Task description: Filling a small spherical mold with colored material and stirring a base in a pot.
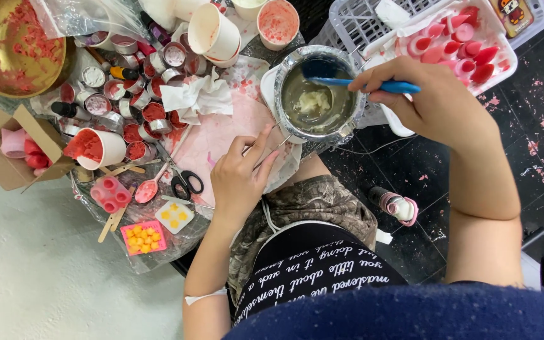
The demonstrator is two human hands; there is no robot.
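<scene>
Right hand (432, 101) grips blue spatula (363, 83) in metal pot (318, 94); left hand (242, 176) pinches its wire handle (271, 140)

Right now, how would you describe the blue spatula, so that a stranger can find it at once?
Find the round foil-lined metal pot at the top middle, holding cloudy liquid with a pale lump. The blue spatula lies across its rim, gripped by the right hand. It is the only blue tool among red and pink things.

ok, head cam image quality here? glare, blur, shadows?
Head view: even, soft light with no hard shadows; the foil-lined pot and its rim glint a little, with no blown-out glare. The left hand and right hand are sharp, as is the blue spatula. The dark blue garment along the bottom edge is soft, out of focus.
</scene>
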